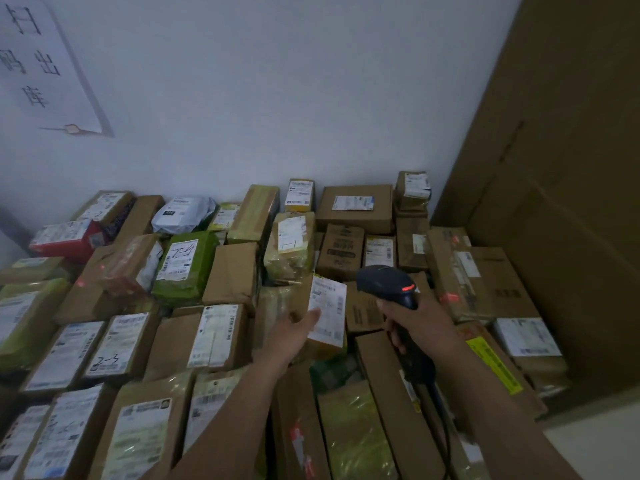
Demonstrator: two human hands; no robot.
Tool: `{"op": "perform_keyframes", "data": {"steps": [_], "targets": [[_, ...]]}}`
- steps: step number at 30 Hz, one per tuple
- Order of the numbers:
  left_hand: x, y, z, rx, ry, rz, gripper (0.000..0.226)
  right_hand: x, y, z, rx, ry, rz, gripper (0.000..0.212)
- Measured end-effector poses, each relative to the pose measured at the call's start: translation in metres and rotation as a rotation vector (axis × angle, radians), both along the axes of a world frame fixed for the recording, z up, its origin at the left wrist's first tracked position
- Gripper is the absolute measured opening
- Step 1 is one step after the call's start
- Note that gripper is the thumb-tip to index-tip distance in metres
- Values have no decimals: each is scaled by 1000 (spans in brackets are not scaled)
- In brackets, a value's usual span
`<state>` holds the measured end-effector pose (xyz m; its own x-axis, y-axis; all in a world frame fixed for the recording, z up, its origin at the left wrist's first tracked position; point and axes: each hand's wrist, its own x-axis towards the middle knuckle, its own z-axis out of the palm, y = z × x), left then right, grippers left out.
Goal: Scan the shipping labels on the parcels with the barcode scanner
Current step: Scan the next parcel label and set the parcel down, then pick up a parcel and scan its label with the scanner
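- The parcel (327, 317), mid-heap, is tipped up so its white label (329, 296) faces the reader; the left hand (294, 336) grasps its edge, thumb on the label
- At its 3 o'clock, just beside it, is the barcode scanner (384, 280); the right hand (420, 327) is wrapped round its handle, seemingly to aim
- From 9 to 12 o'clock, other parcels (187, 268) lie mostly label-up, presumably for quick scanning

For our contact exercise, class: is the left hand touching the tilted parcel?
Touching. Head view: the left hand grips the tilted parcel, thumb across its labelled face.
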<state>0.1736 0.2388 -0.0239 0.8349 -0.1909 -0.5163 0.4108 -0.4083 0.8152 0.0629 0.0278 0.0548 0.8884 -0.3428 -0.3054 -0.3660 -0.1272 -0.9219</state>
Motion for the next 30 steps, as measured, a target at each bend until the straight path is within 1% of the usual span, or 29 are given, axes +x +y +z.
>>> {"op": "perform_keyframes", "data": {"steps": [2,4,6,9,12,16,19,23,24,26,28,30], "targets": [[1,-20,-7,-10,4,4,21,0,-8,-8,40,1,-47,38],[3,-38,-12,-10,-1,14,23,2,-15,-16,81,1,-99,40],[4,-50,-17,-8,-8,1,25,4,-21,-22,106,8,-133,38],[3,-64,-27,-50,-14,-34,20,8,-28,-29,114,12,-161,34],[4,-79,-33,-77,-47,-88,35,10,-31,-34,112,13,-177,32],[6,-96,-31,-71,-101,-121,30,15,-32,-39,121,53,-174,30],[5,-100,-31,21,-180,-160,28,20,-31,-42,137,91,-152,31],[7,-88,-28,91,-192,-253,23,31,-22,-43,142,125,-72,32],[8,-83,-27,101,-212,-255,21,34,-18,-43,144,125,-52,31],[11,-68,-28,156,-261,-189,22,41,-10,-44,152,129,-7,30],[17,-47,-34,340,-322,-115,36,48,-2,-45,154,145,35,31],[20,-21,-43,596,-382,-108,46,55,5,-47,160,144,61,29]]}}
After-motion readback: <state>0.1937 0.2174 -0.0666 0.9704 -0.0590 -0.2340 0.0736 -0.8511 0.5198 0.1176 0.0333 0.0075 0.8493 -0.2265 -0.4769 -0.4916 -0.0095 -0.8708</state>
